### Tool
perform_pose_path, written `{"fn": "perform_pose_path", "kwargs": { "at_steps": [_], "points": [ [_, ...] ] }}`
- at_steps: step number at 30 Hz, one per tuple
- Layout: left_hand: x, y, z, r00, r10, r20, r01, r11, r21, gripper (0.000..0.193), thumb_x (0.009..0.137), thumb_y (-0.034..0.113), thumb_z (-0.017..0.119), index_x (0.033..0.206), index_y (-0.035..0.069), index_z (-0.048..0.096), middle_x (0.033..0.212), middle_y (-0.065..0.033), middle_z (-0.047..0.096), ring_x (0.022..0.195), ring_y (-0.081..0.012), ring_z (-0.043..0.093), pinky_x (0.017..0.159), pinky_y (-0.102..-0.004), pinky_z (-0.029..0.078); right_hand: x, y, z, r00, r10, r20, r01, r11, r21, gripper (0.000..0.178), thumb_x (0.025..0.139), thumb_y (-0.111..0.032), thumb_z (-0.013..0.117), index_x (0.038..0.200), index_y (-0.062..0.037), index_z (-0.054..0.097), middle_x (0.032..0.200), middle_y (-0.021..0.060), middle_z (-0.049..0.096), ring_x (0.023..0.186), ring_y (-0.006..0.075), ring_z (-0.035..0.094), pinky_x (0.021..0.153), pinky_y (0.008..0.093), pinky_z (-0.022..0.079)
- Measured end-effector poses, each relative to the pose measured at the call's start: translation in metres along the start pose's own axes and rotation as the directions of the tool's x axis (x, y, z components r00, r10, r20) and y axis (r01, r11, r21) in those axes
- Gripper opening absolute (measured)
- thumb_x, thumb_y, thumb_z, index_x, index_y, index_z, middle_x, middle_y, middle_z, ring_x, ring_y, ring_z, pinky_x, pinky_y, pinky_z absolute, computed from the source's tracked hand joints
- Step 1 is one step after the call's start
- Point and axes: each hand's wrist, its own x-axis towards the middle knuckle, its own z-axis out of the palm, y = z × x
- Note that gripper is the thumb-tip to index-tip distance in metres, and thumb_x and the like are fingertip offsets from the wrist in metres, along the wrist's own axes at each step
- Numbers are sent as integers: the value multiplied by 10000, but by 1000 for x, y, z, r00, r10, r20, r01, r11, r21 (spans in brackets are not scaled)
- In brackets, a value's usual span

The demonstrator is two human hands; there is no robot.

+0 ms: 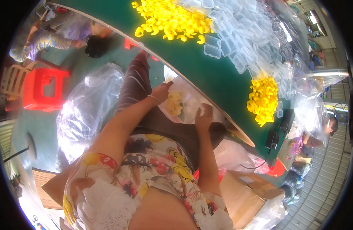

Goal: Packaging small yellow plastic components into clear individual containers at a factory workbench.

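A clear plastic bag (188, 95) with pale yellow pieces (174, 103) inside lies open between my knees, below the table edge. My left hand (160, 92) is closed at the bag's left side, with its thumb along the rim. At the bag's right side my right hand (204, 116) has its fingers curled on the plastic; the fingertips are partly hard to make out. On the green table (176, 57) lie a large pile of bright yellow curved pieces (172, 19), a smaller yellow pile (263, 100) and many clear plastic boxes (238, 36).
A red stool (44, 90) and a big clear plastic bag (90, 111) are on the floor to my left. Black adapters with a cable (272, 140) sit at the table's right end. A cardboard box (241, 195) stands at my right. Other people are nearby.
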Motion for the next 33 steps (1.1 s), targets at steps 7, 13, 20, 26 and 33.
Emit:
{"fn": "perform_pose_path", "kwargs": {
  "at_steps": [7, 13, 20, 26, 33],
  "points": [
    [33, 5, -12, 985, -58, -165, 18, 972, -234, 340, 885, 243, 615, 1189, 94, 639, 1046, -197, 686, 962, -415, 642, 841, -462, 525, 12, -4, 11, 745, 145, 651, 69, 954, -291, 635, 811, -216, 705, 1381, -47, 481, 1537, 257, 255, 1332, 435, 373, 1037, 487, 429],
    [-7, 10, -28, 955, 103, -277, -172, 956, -237, 580, 804, 240, 721, 1330, 86, 532, 1117, -249, 640, 1074, -430, 610, 937, -479, 483, 32, -45, -58, 594, -207, 778, -92, 942, 322, 327, 858, -143, 680, 1162, -25, 646, 1133, 168, 644, 993, 312, 628, 847, 378, 512],
    [-81, 100, -168, 835, 482, -265, -545, 790, -281, 247, 837, 65, 651, 1081, 46, 684, 998, -159, 671, 887, -338, 670, 773, -411, 532, 169, -160, -135, 859, -508, 58, 460, 817, 347, 205, 805, -25, 680, 1002, -79, 691, 940, 91, 662, 891, 276, 622, 784, 369, 500],
    [0, 152, -222, 579, 526, -623, -558, 813, 167, 258, 818, -11, 603, 1056, 39, 687, 985, -144, 674, 859, -321, 678, 731, -395, 547, 207, -142, -80, 829, -555, 72, 558, 829, -39, 242, 777, -90, 702, 1015, -130, 683, 995, 30, 632, 985, 273, 574, 790, 420, 443],
    [60, 163, -214, 645, 686, -336, -420, 686, 595, 115, 850, 108, 579, 906, 103, 680, 898, -116, 685, 828, -270, 709, 703, -382, 572, 185, -129, -99, 821, -571, 0, 570, 820, 50, 157, 757, -83, 700, 909, -121, 688, 911, 34, 624, 870, 265, 598, 745, 411, 447]
  ]
}}
